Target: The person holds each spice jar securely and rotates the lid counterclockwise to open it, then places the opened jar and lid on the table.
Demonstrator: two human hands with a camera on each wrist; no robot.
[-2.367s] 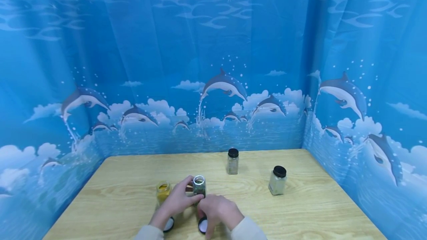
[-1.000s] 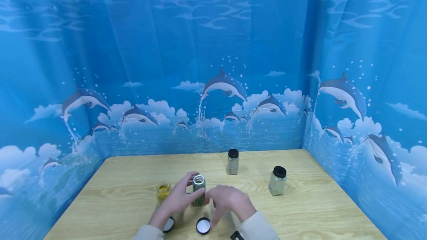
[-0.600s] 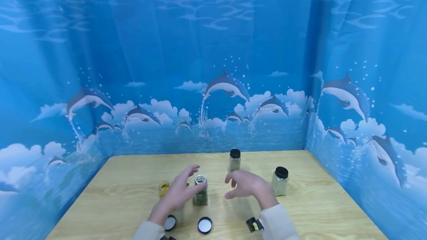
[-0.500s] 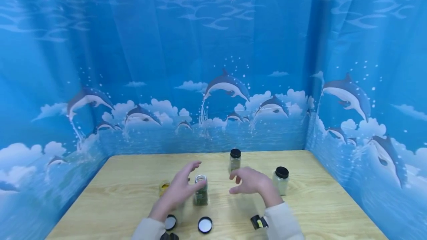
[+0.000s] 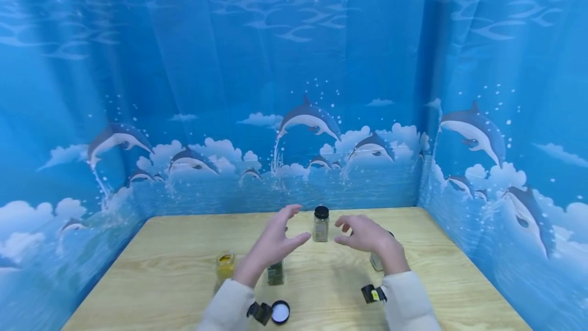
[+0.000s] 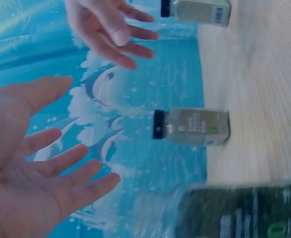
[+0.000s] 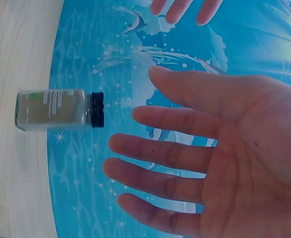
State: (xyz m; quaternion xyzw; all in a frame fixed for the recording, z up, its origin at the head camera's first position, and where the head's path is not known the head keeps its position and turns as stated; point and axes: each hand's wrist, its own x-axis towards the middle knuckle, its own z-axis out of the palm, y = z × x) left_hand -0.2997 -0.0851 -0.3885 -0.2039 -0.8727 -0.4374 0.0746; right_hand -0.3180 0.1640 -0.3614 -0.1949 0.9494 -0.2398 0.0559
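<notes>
A glass spice jar [image 5: 321, 228] with a black lid stands upright at the back of the table, filled with a pale brown powder. On its left, my left hand [image 5: 277, 239] is in the air with fingers spread and holds nothing. My right hand [image 5: 367, 236] hovers on its right, fingers relaxed, also holding nothing. In the left wrist view the same spice jar [image 6: 197, 125] stands beyond my left palm. The right wrist view has the spice jar [image 7: 58, 110] ahead of my right fingertips. Behind my left wrist is an uncapped jar of green herbs [image 5: 275, 273], its mouth hidden.
An uncapped jar of yellow powder [image 5: 225, 264] stands at the left. A black lid [image 5: 280, 312] lies upturned near the front. Another black-lidded jar [image 5: 376, 262] is partly behind my right hand. A blue dolphin curtain [image 5: 294, 65] surrounds the wooden table [image 5: 165, 269].
My right hand has left the upturned lid and moved right and up. My left hand has released the jar of green herbs and moved toward the black-lidded jar at the back.
</notes>
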